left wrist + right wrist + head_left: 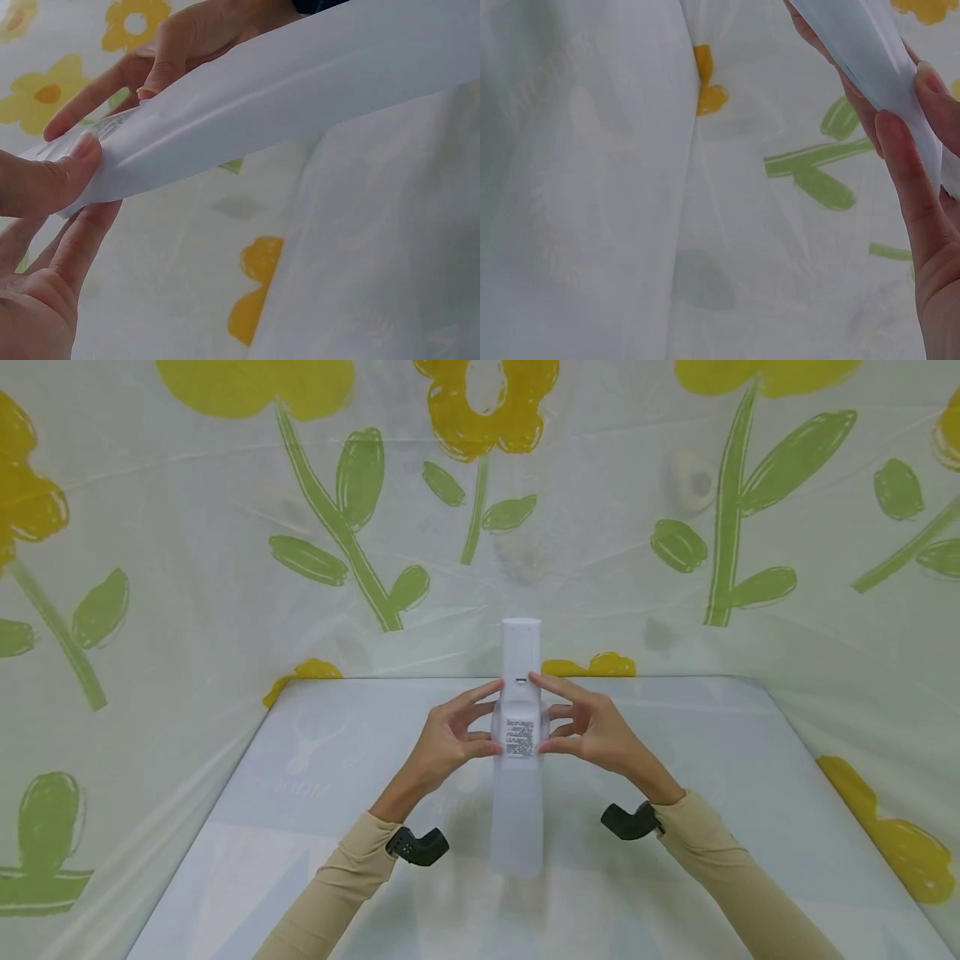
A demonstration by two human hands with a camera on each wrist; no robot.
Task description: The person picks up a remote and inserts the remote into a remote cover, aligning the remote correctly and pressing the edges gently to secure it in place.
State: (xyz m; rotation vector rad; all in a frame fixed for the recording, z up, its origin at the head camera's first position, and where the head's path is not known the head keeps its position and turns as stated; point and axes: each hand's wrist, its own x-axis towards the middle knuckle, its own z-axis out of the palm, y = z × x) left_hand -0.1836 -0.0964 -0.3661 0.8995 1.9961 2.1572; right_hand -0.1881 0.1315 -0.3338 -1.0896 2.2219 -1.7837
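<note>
A long, narrow white device [520,643] stands out in front of me over the table, with a small port slot and a printed label [519,737] on the side facing me. Rounded, translucent edges bulge out behind its middle. My left hand [447,739] pinches its left edge between thumb and fingers. From the other side my right hand [596,731] grips the right edge, its index fingertip beside the port. In the left wrist view the device [247,105] runs as a smooth white strip past both hands. Its far face is hidden in the head view.
A pale table [300,852] with faint printing spreads beneath my hands. Behind it hangs a white cloth [585,527] with yellow flowers and green leaves. Black wrist cameras are strapped on my left sleeve [337,877] and right sleeve [735,868].
</note>
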